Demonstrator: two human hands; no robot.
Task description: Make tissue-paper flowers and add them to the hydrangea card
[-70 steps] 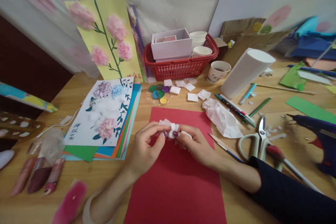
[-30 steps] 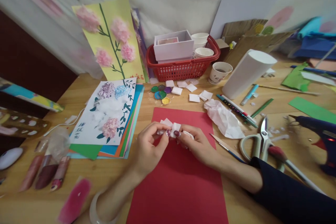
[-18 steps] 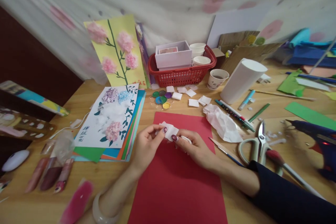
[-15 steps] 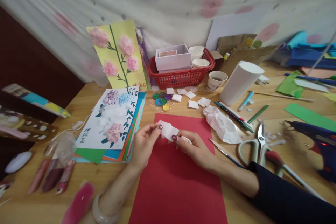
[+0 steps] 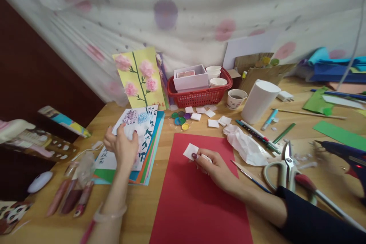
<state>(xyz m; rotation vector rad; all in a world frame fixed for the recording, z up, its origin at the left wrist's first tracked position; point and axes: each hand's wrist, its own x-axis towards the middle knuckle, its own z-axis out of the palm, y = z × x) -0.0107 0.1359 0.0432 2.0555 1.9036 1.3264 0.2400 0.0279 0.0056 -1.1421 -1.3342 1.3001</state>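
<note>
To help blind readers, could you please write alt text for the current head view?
A person's right hand pinches a small white square above a red sheet, while the left hand is spread over a floral picture on stacked colored paper. Behind, a red basket holds a pale box and cups; scissors and a glue gun lie to the right.

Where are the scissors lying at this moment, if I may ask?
In the head view, the scissors lie right of the red sheet, between the thin paintbrush and the red-tipped brush, next to the dark sleeve.
</note>
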